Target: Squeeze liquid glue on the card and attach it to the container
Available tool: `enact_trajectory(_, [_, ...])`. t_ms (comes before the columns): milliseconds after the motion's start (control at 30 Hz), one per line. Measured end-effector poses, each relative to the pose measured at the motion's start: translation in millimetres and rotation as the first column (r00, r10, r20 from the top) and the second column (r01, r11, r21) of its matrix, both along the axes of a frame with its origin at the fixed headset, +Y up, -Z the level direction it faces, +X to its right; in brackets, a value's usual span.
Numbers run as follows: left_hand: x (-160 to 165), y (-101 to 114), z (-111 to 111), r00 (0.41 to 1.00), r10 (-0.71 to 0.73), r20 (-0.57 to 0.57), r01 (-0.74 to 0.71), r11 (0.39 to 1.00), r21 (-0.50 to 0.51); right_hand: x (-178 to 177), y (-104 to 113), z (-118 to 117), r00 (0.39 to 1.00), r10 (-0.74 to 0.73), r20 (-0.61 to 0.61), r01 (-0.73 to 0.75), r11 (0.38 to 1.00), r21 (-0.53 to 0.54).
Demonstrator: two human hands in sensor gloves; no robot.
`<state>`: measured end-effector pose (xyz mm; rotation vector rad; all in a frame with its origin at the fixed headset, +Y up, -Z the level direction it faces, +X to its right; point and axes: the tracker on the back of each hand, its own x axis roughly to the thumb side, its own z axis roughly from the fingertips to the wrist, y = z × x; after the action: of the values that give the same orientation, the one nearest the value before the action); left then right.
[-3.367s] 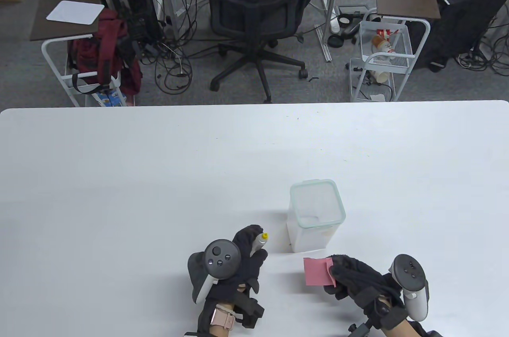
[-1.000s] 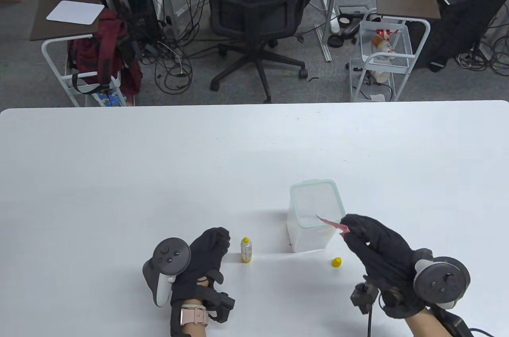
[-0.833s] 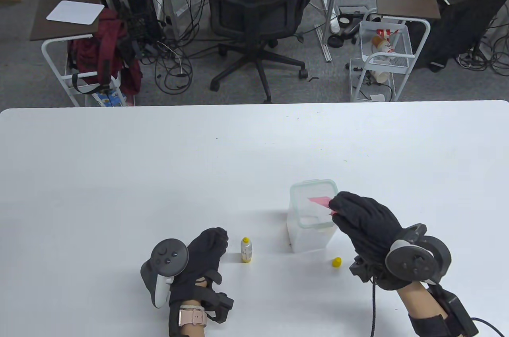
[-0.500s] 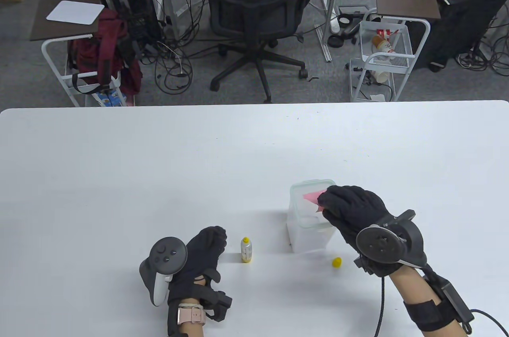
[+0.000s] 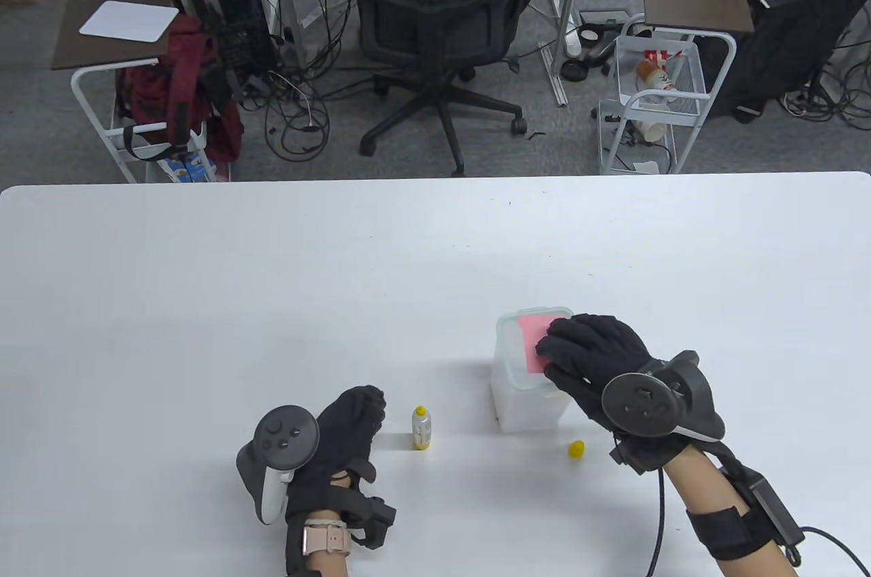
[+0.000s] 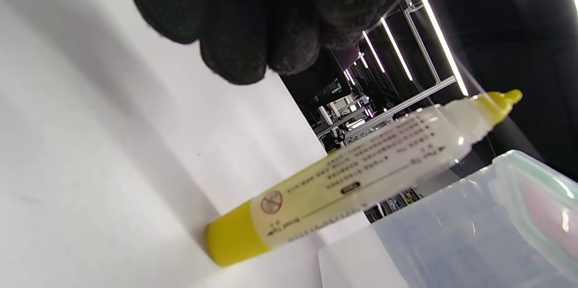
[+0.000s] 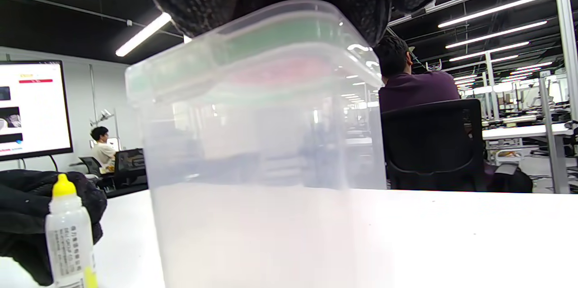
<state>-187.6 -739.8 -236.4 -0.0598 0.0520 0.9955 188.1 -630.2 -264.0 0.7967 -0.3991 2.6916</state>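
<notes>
A clear plastic container with a green-rimmed lid stands on the white table. A pink card lies flat on its lid. My right hand presses down on the card's right part with flat fingers. The container also shows in the right wrist view, the card showing pink through the lid. The glue bottle stands upright and uncapped, left of the container, also in the left wrist view. My left hand rests on the table left of the bottle, holding nothing.
The small yellow cap lies on the table just in front of the container. An office chair and two carts stand on the floor beyond the table's far edge.
My left hand set the glue bottle down and let go. My right hand lifted the pink card, turned it over onto the container's lid, and now presses it flat.
</notes>
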Motion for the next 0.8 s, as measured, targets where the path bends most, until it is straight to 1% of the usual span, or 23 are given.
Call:
enact_trajectory(33, [0, 3, 1, 1.000, -0.009, -0.006, 0.009, 1.000, 0.016, 1, -1, 0, 1.000, -0.011, -0.006, 0.011, 1.000, 0.003])
enact_trajectory(100, [1, 16, 4, 0.998, -0.051, -0.029, 0.053, 0.996, 0.077, 4, -5, 0, 0.999, -0.045, -0.024, 0.045, 0.999, 0.014])
enact_trajectory(200, [5, 45, 11, 0.992, -0.110, -0.060, 0.120, 0.973, 0.196, 8, -11, -1, 0.994, -0.093, -0.052, 0.095, 0.995, 0.031])
enact_trajectory(233, [9, 59, 15, 0.989, -0.133, -0.072, 0.146, 0.958, 0.248, 9, -13, -1, 0.992, -0.106, -0.065, 0.108, 0.993, 0.036])
enact_trajectory(267, [13, 67, 17, 0.986, -0.146, -0.080, 0.163, 0.945, 0.282, 10, -13, -1, 0.991, -0.112, -0.072, 0.115, 0.993, 0.038])
enact_trajectory(333, [31, 94, 24, 0.975, -0.212, -0.073, 0.224, 0.900, 0.374, 12, -16, -2, 0.988, -0.131, -0.088, 0.135, 0.990, 0.042])
enact_trajectory(400, [53, 115, 27, 0.955, -0.293, -0.042, 0.281, 0.854, 0.438, 14, -18, -3, 0.983, -0.156, -0.099, 0.161, 0.986, 0.044])
enact_trajectory(433, [69, 128, 28, 0.936, -0.352, -0.023, 0.320, 0.819, 0.476, 15, -20, -3, 0.979, -0.176, -0.104, 0.182, 0.982, 0.051])
enact_trajectory(500, [98, 147, 27, 0.894, -0.449, -0.003, 0.381, 0.756, 0.532, 17, -23, -3, 0.971, -0.211, -0.113, 0.218, 0.974, 0.055])
enact_trajectory(533, [108, 153, 25, 0.875, -0.483, 0.006, 0.401, 0.733, 0.549, 18, -24, -4, 0.968, -0.222, -0.117, 0.229, 0.972, 0.053])
enact_trajectory(567, [127, 161, 22, 0.842, -0.540, 0.015, 0.436, 0.696, 0.570, 20, -26, -4, 0.962, -0.242, -0.123, 0.250, 0.967, 0.050])
enact_trajectory(600, [143, 165, 16, 0.810, -0.586, 0.024, 0.466, 0.668, 0.581, 21, -27, -5, 0.957, -0.258, -0.128, 0.266, 0.963, 0.049])
enact_trajectory(633, [152, 166, 12, 0.789, -0.613, 0.030, 0.485, 0.653, 0.582, 22, -28, -5, 0.954, -0.269, -0.132, 0.277, 0.960, 0.048])
enact_trajectory(667, [166, 166, 4, 0.752, -0.658, 0.044, 0.519, 0.632, 0.576, 23, -30, -5, 0.950, -0.281, -0.136, 0.290, 0.956, 0.047])
enact_trajectory(700, [179, 163, -5, 0.718, -0.694, 0.064, 0.548, 0.619, 0.563, 24, -31, -5, 0.946, -0.292, -0.139, 0.300, 0.953, 0.046])
enact_trajectory(800, [200, 150, -27, 0.645, -0.755, 0.119, 0.606, 0.600, 0.522, 25, -32, -6, 0.940, -0.309, -0.144, 0.318, 0.947, 0.045])
